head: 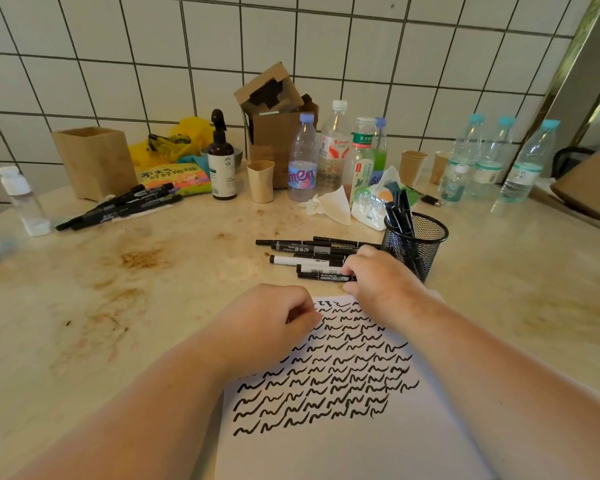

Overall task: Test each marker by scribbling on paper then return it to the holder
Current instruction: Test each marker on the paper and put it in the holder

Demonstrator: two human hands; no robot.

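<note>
reaching into the loose markers [312, 259] beside the mesh holder [417, 242], the right hand [378, 275] curled its fingers onto the nearest one; the left hand [274, 315], fingers curled, held nothing visible while resting on the scribbled paper [326, 441]. picking up seemed underway; uncapping likely came next.

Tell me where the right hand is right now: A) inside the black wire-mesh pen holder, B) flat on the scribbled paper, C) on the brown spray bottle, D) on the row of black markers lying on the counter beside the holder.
D: the right hand reaches onto the black markers lying on the counter just left of the black wire-mesh pen holder, fingertips on the nearest one.
</note>
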